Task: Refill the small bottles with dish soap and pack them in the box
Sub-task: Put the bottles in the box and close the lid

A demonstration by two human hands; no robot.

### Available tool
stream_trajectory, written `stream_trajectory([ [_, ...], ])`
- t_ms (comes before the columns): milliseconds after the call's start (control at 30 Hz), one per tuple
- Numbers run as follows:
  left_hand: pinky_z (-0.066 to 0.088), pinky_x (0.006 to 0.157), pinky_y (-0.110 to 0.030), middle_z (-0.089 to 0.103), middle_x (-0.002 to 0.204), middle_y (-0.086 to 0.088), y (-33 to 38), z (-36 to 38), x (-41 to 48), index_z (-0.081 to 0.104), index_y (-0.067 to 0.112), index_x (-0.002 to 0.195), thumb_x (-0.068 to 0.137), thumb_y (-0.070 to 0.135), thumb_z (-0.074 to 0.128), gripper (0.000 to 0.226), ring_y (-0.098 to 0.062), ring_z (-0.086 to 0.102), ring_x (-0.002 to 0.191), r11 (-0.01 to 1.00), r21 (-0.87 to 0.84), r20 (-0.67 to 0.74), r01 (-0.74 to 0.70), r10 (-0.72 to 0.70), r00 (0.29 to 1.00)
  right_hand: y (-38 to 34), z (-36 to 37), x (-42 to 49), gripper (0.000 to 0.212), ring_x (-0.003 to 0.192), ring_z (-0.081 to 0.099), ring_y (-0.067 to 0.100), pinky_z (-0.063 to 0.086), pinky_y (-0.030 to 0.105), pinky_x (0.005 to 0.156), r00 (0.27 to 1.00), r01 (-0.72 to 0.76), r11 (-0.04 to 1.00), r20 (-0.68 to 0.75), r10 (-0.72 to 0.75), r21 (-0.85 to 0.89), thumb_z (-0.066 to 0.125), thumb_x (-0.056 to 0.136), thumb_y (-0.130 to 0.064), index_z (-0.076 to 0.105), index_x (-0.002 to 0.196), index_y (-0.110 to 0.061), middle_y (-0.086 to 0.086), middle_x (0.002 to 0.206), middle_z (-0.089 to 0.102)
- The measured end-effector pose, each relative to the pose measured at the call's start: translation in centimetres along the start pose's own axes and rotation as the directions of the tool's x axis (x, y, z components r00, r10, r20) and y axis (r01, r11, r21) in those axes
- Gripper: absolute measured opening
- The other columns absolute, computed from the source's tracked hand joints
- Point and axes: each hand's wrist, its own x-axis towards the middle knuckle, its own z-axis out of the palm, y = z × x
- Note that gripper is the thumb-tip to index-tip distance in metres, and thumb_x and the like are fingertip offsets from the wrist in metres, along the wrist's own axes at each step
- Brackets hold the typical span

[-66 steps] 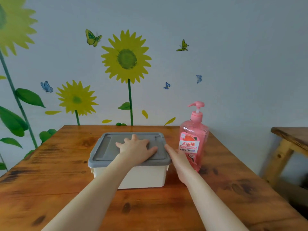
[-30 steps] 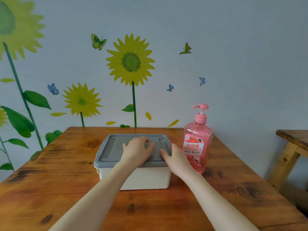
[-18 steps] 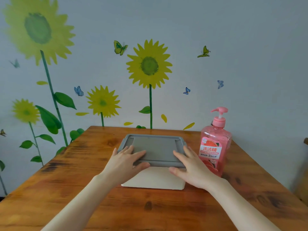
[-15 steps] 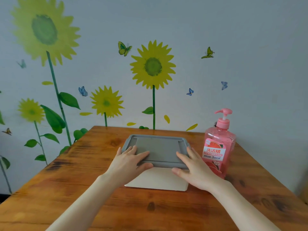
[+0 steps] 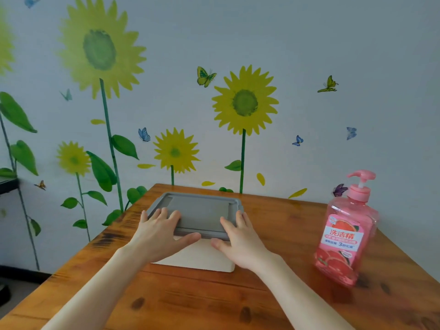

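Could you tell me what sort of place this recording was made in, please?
Likely a home room, perhaps a child's: a wall with sunflower stickers, a wooden table, and on it a box and a soap bottle.

Head camera looks forward and down across the table (image 5: 285, 225) toward the wall (image 5: 309, 44).

Wooden table (image 5: 281, 225) before pale wall (image 5: 309, 44) of sunflower decals (image 5: 245, 101).

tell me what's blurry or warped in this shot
Head view: soft, even light, no hard shadows; the soap bottle at the right edge is smeared and leans with wide-angle stretch; the big sunflower at left is soft; the left hand and right hand on the gray lid look fairly sharp.
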Motion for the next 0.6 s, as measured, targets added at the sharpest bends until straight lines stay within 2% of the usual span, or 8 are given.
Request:
stream_trajectory([
  [133,0.022,0.107,-0.050,0.049,0.112,0.002,-3.9,-0.4,-0.3,0.038,0.028,0.105,0.053,0.091,0.001,0.090,-0.018,0.046,0.112,0.997,0.006,-0.004,0.071,-0.071,0.997,-4.0,1.5,2.2,0.071,0.141,-0.020,0.031,0.019,0.042,0.113,1.000,0.030,0.999,0.003,-0.030,-0.017,0.038,0.092,-0.055,0.011,0.148,-0.022,0.019,0.155,-0.011],
  [233,0.026,0.104,-0.049,0.046,0.103,0.006,-5.8,-0.6,-0.5,0.036,0.029,0.098,0.053,0.091,0.002,0.083,-0.015,0.047,0.105,0.995,0.009,-0.004,0.097,-0.097,0.995,-5.9,2.3,3.2,0.071,0.141,-0.019,0.032,0.025,0.042,0.111,0.999,0.038,0.998,0.017,-0.037,-0.046,0.036,0.092,-0.056,0.011,0.148,-0.021,0.020,0.155,-0.010],
  [300,0.026,0.104,-0.049,0.043,0.099,0.008,-6.1,-0.7,-0.6,0.035,0.029,0.096,0.055,0.089,0.002,0.080,-0.015,0.047,0.103,0.995,0.008,-0.007,0.100,-0.100,0.995,-6.4,2.3,3.4,0.071,0.141,-0.017,0.034,0.023,0.043,0.112,0.999,0.031,0.997,0.015,-0.030,-0.076,0.035,0.092,-0.056,0.012,0.148,-0.019,0.022,0.155,-0.008],
  [367,0.026,0.104,-0.049,0.044,0.101,0.007,-6.0,-0.6,-0.7,0.037,0.029,0.098,0.057,0.087,0.000,0.080,-0.015,0.047,0.105,0.994,0.038,-0.014,0.101,-0.100,0.995,-6.6,2.3,3.5,0.071,0.142,-0.013,0.034,0.011,0.043,0.115,0.999,0.040,0.989,-0.001,-0.040,-0.146,0.033,0.093,-0.055,0.012,0.148,-0.016,0.023,0.154,-0.005],
  [433,0.027,0.104,-0.048,0.048,0.113,0.000,-5.6,-0.3,-0.7,0.042,0.027,0.106,0.064,0.083,0.001,0.081,-0.019,0.045,0.112,0.987,0.117,-0.027,0.115,-0.112,0.993,-6.7,2.6,3.4,0.067,0.143,-0.009,0.034,0.003,0.042,0.116,0.996,0.072,0.970,-0.041,-0.084,-0.232,0.030,0.096,-0.050,0.011,0.148,-0.012,0.022,0.155,-0.003],
  [500,0.030,0.103,-0.046,0.047,0.127,-0.007,-5.1,0.0,-0.5,0.043,0.024,0.120,0.073,0.077,0.005,0.081,-0.025,0.043,0.120,0.971,0.192,-0.028,0.142,-0.139,0.990,-6.8,3.1,3.4,0.061,0.143,-0.007,0.035,0.001,0.044,0.115,0.989,0.109,0.956,-0.064,-0.131,-0.272,0.026,0.098,-0.044,0.007,0.149,-0.015,0.019,0.156,0.001],
  [600,0.026,0.107,-0.047,0.033,0.144,-0.014,-4.7,0.7,-0.2,0.024,0.021,0.140,0.080,0.071,0.009,0.080,-0.032,0.029,0.133,0.962,0.219,0.030,0.166,-0.176,0.984,-6.7,3.6,3.6,0.055,0.142,-0.005,0.039,0.001,0.048,0.115,0.985,0.130,0.947,-0.074,-0.159,-0.294,0.027,0.100,-0.037,0.006,0.149,-0.023,0.018,0.156,0.006],
])
